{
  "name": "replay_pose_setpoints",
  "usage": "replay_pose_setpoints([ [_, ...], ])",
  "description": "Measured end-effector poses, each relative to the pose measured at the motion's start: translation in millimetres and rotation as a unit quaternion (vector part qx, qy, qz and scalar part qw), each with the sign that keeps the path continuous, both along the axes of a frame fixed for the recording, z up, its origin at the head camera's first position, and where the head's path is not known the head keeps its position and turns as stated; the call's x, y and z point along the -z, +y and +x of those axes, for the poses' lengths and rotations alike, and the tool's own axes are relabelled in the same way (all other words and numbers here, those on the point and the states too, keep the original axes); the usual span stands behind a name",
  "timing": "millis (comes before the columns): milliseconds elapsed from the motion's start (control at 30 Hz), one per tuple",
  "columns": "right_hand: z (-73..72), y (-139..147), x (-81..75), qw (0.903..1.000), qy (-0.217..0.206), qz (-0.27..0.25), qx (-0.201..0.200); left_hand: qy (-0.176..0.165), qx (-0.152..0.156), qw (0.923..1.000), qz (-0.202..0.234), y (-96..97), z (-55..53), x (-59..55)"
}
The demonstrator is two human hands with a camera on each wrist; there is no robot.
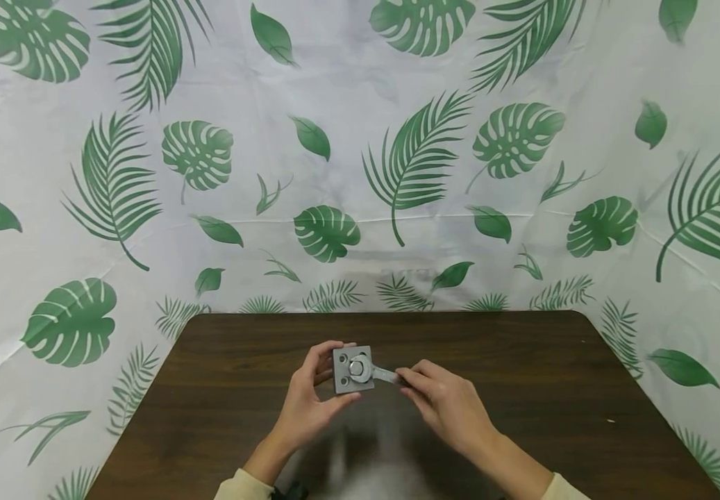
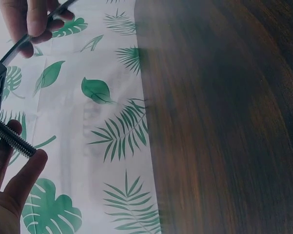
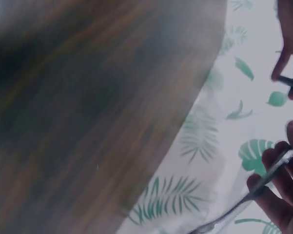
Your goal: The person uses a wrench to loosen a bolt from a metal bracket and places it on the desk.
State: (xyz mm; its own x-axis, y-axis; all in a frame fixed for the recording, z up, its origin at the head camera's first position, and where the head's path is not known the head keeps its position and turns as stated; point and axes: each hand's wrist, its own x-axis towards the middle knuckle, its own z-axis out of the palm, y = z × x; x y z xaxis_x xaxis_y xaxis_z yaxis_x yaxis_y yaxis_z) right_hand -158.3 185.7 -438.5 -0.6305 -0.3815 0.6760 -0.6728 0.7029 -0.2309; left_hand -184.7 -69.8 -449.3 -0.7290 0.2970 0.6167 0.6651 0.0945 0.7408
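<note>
A square grey metal plate [image 1: 340, 387] with holes is held up over the table in my left hand [image 1: 310, 406], thumb at its lower edge and fingers at the upper one. Through it runs a bolt [image 2: 17, 140], whose long threaded shank sticks out behind, by the left fingers. My right hand [image 1: 450, 403] grips the handle of a silver wrench [image 1: 386, 375] between thumb and fingers. The wrench's head lies around the bolt's hex end on the plate's face. In the right wrist view the wrench [image 3: 234, 208] crosses the right fingers; the left hand [image 3: 288, 41] is partly cut off.
The dark wooden table [image 1: 241, 354] lies below both hands, its far edge against a white leaf-patterned sheet [image 1: 347, 167]. A small pale speck [image 1: 610, 421] is on the table at the right. A dark object [image 1: 294, 490] shows at the bottom edge near the left sleeve.
</note>
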Motion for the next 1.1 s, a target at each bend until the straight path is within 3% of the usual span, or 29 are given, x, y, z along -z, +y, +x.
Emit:
replay_pose_setpoints([
  [100,-6.3,3,0.0,0.9976,0.052,0.042,0.014,-0.002,-0.004,1.0000,0.001,-0.5,-0.4,-0.2],
  [200,-10.5,5,-0.6,0.9951,0.069,0.068,0.021,-0.006,-0.007,1.0000,0.002,-1.0,-0.5,-0.5],
  [533,-18.8,13,-13.3,0.9893,0.013,0.143,-0.024,-0.006,-0.007,1.0000,-0.001,-3.1,-0.6,0.4],
  [767,-29.4,15,-15.1,0.9936,0.014,0.093,-0.062,-0.007,-0.002,1.0000,0.000,-2.5,-1.4,-1.6],
  [1100,-51.8,14,-34.2,0.9883,0.048,0.139,-0.042,0.001,0.023,0.9997,0.002,-2.5,-2.6,1.5],
])
